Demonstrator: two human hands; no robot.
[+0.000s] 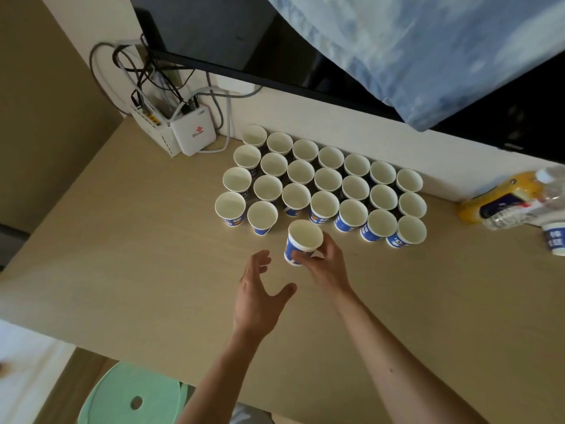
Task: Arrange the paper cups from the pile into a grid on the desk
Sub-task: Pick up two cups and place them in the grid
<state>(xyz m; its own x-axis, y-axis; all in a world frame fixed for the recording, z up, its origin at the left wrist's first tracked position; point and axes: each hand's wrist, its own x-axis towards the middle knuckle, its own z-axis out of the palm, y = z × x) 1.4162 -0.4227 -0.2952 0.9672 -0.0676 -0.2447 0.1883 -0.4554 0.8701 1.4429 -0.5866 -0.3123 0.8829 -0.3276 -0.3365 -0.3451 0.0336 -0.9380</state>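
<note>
My left hand (260,286) hovers open and relaxed over the desk (137,240), holding nothing. Just to its right is the paper cup (302,240), mouth up and gripped round its wall by the curled fingers of my right hand (324,267). I cannot tell whether its base touches the desk. The grid (327,179) lies just beyond both hands, its nearest row two cups long. I judge the cup belongs straight ahead, beside its neighbour (262,215), set down level and released gently so no rim gets knocked.
</note>
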